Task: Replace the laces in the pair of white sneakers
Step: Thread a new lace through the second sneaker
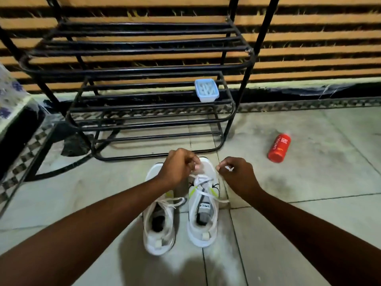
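Observation:
Two white sneakers stand side by side on the tiled floor, toes pointing away from me. The left sneaker [158, 223] has a white lace crossing its tongue. The right sneaker [203, 215] has yellow-green marks and a loose white lace [203, 182] criss-crossed over its upper eyelets. My left hand [178, 167] hovers over the toe end of the right sneaker and pinches the lace there. My right hand [237, 172] sits just right of that shoe and pinches a lace end between thumb and fingers.
A black metal shoe rack [144, 96] stands right behind the sneakers. A small light-blue tub [206, 90] holding white items sits on its middle shelf. A red bottle [279, 148] lies on the floor to the right. A patterned ledge [12, 112] borders the left.

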